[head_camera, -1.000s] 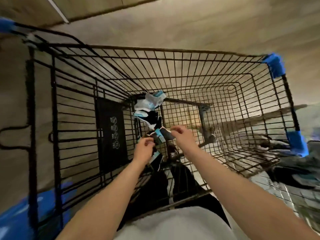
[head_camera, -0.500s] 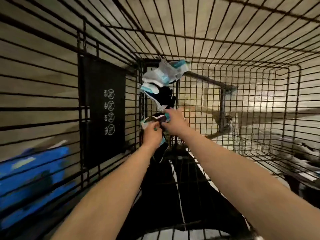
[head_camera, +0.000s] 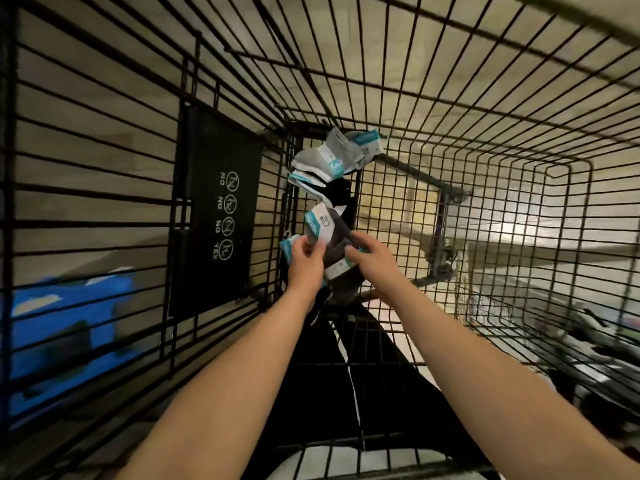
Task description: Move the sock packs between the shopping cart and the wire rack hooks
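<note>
Blur smeared blue shape (head_camera: 65, 337) near left and clutter (head_camera: 588, 344) near right; neither identifiable. Left hand (head_camera: 304, 263) pinched card label of dark grey sock pack (head_camera: 332, 244), thumb and fingers curled on it. Right hand (head_camera: 367, 259) gripped same pack from right side. Pack sat mid-cart (head_camera: 485, 174), against left wire wall. Light grey sock pack (head_camera: 337, 157) and black sock pack (head_camera: 329, 188) lay just beyond. Black warning panel (head_camera: 216, 213) at left.

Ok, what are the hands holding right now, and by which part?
Both hold one dark sock pack: the left hand pinches its white-and-teal card label, the right hand grips its right edge.
</note>
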`<action>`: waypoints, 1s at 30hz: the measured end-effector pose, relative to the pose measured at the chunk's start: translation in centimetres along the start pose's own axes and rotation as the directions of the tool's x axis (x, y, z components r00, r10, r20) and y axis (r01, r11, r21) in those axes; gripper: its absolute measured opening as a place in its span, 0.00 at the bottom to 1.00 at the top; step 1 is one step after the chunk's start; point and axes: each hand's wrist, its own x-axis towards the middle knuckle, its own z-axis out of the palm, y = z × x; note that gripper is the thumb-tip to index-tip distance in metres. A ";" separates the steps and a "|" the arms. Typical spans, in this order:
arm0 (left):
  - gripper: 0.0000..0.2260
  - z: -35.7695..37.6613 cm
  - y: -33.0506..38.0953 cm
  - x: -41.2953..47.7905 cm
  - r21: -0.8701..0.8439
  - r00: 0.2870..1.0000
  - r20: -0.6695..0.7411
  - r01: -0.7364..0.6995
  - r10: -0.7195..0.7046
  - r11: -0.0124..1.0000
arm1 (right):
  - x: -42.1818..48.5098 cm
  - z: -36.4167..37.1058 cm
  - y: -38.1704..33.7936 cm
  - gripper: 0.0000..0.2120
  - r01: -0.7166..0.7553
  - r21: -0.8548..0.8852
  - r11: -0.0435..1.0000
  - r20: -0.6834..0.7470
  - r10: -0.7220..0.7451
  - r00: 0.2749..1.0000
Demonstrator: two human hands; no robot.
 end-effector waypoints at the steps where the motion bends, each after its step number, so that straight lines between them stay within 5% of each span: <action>1: 0.18 0.0 0.5 -0.2 -0.044 1.000 0.011 0.017 -0.016 0.999 | -0.7 -0.4 -0.4 0.17 -0.011 0.097 0.995 0.036 0.007 0.999; 4: 0.20 -0.3 1.9 -0.8 -0.229 0.989 0.088 0.137 -0.120 0.964 | -2.0 -0.7 -1.6 0.17 -0.079 0.228 0.970 0.169 0.041 0.985; 8: 0.14 -1.0 3.7 -1.4 -0.311 0.992 0.087 0.112 -0.089 0.944 | -2.8 -0.8 -4.1 0.19 -0.114 0.093 0.989 0.240 0.089 0.967; 14: 0.14 -2.1 5.7 0.1 -0.132 0.996 -0.090 -0.017 0.006 0.991 | -0.1 -0.1 -7.2 0.13 0.047 -0.097 0.994 -0.087 -0.055 0.995; 21: 0.11 -2.2 5.2 4.4 0.032 0.983 -0.181 -0.037 0.042 0.999 | 6.2 3.4 -8.9 0.22 0.173 -0.400 0.900 0.005 -0.186 0.982; 30: 0.13 -1.9 4.0 6.6 0.151 0.978 -0.202 -0.022 0.052 0.988 | 10.3 5.0 -5.8 0.31 -0.106 -0.503 0.858 -0.085 0.073 0.994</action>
